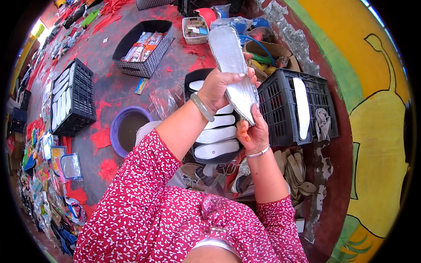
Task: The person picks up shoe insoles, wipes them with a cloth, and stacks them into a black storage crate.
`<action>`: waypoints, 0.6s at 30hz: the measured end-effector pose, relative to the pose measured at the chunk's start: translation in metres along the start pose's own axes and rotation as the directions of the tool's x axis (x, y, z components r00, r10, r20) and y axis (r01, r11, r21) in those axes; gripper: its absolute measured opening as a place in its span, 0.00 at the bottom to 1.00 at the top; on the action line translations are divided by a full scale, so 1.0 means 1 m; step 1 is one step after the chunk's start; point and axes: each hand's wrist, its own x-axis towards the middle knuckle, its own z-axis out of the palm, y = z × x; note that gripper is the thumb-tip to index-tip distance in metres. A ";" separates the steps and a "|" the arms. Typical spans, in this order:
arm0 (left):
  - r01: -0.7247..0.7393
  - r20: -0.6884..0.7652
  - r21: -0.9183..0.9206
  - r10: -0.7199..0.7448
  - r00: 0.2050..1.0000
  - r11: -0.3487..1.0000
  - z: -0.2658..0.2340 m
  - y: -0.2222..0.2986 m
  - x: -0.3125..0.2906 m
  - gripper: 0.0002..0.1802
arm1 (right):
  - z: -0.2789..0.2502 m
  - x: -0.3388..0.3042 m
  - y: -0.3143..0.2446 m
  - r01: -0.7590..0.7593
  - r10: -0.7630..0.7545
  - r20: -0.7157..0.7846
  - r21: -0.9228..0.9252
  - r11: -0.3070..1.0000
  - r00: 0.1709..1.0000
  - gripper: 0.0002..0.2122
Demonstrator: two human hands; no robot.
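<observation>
Both of my hands hold one long shoe insole (230, 55), white and slightly shiny on the side facing me, with a rough greyish edge. My left hand (221, 85) grips its middle, the thumb lying across the white face. Lower down, my right hand (254, 131) pinches the narrower end between thumb and fingers. Beneath the hands sits a dark tray (189, 81) with several white insoles (217, 149) laid in a row, partly hidden by my left hand and forearm.
A black crate (280, 114) at right carries another white insole (301, 107) and a grey cloth (322, 122). Tan soles (296, 171) lie below it. At left are a purple basin (115, 131) of dark liquid, a crate of insoles (81, 98) and a checked box (147, 65).
</observation>
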 end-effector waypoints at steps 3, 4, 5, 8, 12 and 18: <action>0.011 0.034 0.003 -0.011 0.999 1.000 0.001 0.001 -0.001 0.28 | 0.001 -0.001 0.001 0.006 -0.005 0.037 -0.007 1.000 0.999 0.20; 0.013 0.042 0.004 -0.013 0.999 1.000 0.001 0.002 -0.001 0.28 | 0.000 0.000 0.001 -0.012 0.012 0.041 0.001 1.000 0.999 0.21; 0.007 0.011 0.015 -0.008 1.000 1.000 0.001 0.002 -0.001 0.29 | -0.002 0.000 0.002 -0.029 0.028 0.046 0.009 1.000 0.999 0.22; -0.017 -0.136 -0.016 0.014 0.991 1.000 -0.008 0.000 0.002 0.30 | 0.002 0.001 -0.009 -0.006 -0.024 -0.111 -0.260 0.965 0.993 0.25; -0.124 -0.445 -0.108 0.063 0.893 0.986 -0.033 0.005 0.007 0.26 | 0.005 0.002 -0.034 0.133 -0.417 -0.143 -0.815 0.564 0.898 0.32; 0.015 -0.585 -0.149 -0.100 0.805 0.989 -0.043 -0.001 0.006 0.22 | 0.027 -0.004 -0.021 0.139 -0.423 0.453 -0.794 -0.592 0.785 0.34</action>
